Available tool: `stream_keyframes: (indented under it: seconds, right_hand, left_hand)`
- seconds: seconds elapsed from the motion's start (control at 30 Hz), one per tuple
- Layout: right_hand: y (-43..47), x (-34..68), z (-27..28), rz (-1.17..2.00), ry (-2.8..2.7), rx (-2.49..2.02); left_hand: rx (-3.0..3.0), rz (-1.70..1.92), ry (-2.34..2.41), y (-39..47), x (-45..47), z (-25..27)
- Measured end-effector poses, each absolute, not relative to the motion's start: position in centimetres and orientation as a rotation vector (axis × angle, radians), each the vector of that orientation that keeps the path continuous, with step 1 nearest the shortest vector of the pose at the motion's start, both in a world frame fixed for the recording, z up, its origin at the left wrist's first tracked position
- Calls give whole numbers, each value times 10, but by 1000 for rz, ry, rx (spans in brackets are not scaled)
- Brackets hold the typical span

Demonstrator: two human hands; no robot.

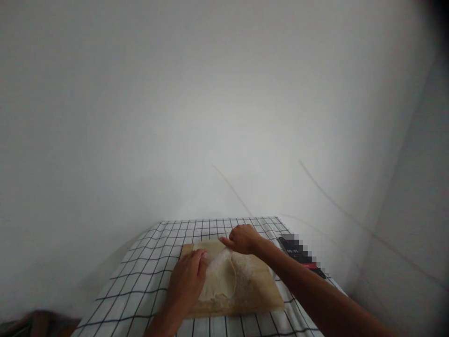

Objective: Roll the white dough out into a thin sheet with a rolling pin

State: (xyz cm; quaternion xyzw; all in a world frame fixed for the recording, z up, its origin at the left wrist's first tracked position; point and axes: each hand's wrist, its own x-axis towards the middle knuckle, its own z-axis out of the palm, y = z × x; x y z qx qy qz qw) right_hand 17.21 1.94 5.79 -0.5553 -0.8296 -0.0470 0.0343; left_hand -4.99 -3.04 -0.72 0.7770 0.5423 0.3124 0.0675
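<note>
A thin, pale dough sheet (219, 281) lies on a light wooden board (259, 292) dusted with white flour. My left hand (187, 276) is at the sheet's left edge, fingers bent and thumb close against them, seemingly gripping the dough; its fingertips are partly hidden. Over the far part of the board, my right hand (243, 239) is closed, its thumb pointing left. Dough rises in a fold just below that hand, and the pinch appears to be on this raised part, though the contact is small and blurred.
A white cloth with a black grid (140, 276) covers the table. Right of the board lies a dark device (298, 252) with a lit display, partly pixelated. A plain wall (224, 117) stands behind the table, and a brown wooden object (38, 323) shows at bottom left.
</note>
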Motion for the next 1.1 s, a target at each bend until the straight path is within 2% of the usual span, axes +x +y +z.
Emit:
stream_keyframes:
  seconds: [0.27, 0.57, 1.1]
  right_hand:
    - [42, 176, 45, -46, -2756, -1474]
    - [52, 190, 4, 211, -2513, -1357]
    - [9, 194, -3, 33, -2398, -1562]
  left_hand:
    - [2552, 954, 1977, -13, -46, -48]
    - [2646, 751, 1981, -15, -36, -26]
    - [3061, 881, 1746, -29, -43, -48]
